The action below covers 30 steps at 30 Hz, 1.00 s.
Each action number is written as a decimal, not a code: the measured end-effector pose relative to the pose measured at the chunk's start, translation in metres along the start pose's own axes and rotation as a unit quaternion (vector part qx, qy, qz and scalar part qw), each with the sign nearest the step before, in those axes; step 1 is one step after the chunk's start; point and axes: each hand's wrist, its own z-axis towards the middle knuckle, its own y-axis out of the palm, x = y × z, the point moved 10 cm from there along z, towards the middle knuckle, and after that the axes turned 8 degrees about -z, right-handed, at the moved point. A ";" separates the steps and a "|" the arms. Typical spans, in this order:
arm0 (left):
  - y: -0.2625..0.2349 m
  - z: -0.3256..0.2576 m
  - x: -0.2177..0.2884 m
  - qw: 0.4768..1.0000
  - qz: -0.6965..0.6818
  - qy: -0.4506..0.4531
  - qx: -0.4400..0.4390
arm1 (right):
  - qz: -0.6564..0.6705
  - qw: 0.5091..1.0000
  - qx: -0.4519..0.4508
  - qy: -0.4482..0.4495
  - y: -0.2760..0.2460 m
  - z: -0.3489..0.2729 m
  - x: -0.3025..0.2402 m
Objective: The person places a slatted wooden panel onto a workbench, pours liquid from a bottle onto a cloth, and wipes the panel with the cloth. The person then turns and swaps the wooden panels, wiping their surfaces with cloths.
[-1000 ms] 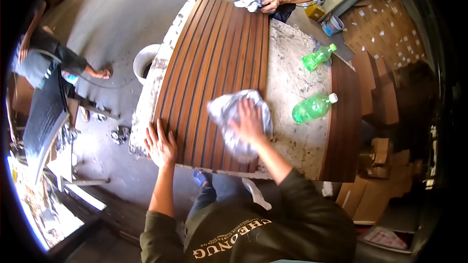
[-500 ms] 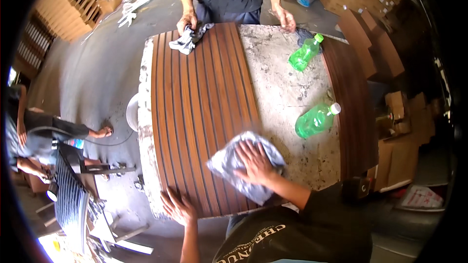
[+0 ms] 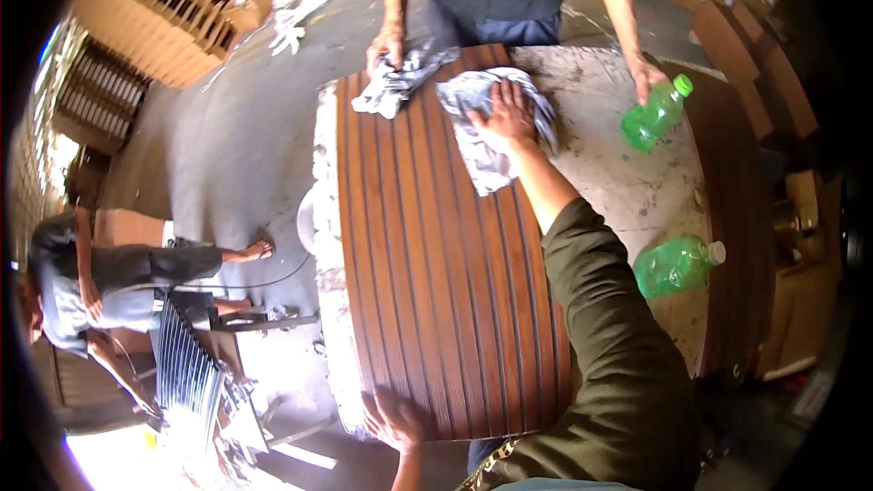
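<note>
A brown slatted wood-look panel (image 3: 436, 273) with dark grooves lies on a worn, pale table (image 3: 591, 164). My right arm stretches across to its far end, where my right hand (image 3: 507, 118) lies flat on a grey-white cloth (image 3: 482, 159), fingers extended and pressing it onto the slats. My left hand (image 3: 396, 420) rests with spread fingers on the panel's near left edge and holds nothing. Opposite me, a co-worker's hand (image 3: 386, 44) grips another crumpled cloth (image 3: 393, 91) on the panel's far left corner. That person's other hand (image 3: 644, 77) reaches to a green bottle (image 3: 653, 118).
A second green bottle (image 3: 675, 265) lies on the table right of my forearm. Darker brown panels (image 3: 732, 218) line the table's right side, with cardboard boxes (image 3: 800, 309) beyond. At the left, another person (image 3: 136, 273) is beside dark ribbed strips (image 3: 186, 355).
My right hand has slid the cloth from the panel's near part to its far end. The co-worker's free hand has come down to the farther bottle. My left hand stays at the near edge.
</note>
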 end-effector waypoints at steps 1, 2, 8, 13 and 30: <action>0.001 0.002 0.002 1.000 0.008 -0.025 -0.016 | -0.004 1.000 0.000 0.006 0.001 -0.003 0.006; -0.002 0.006 0.004 0.998 0.018 -0.051 -0.028 | -0.003 1.000 0.001 0.010 0.002 -0.013 0.005; -0.014 -0.001 -0.015 0.997 0.021 -0.071 0.021 | 0.029 0.990 0.122 -0.065 -0.001 -0.163 0.002; -0.004 -0.044 -0.010 0.998 -0.037 -0.045 0.008 | 0.002 1.000 0.021 -0.011 -0.019 -0.356 0.044; -0.062 -0.162 -0.113 0.977 -0.043 0.024 -0.206 | 0.308 0.890 -0.148 0.302 0.077 -0.699 0.134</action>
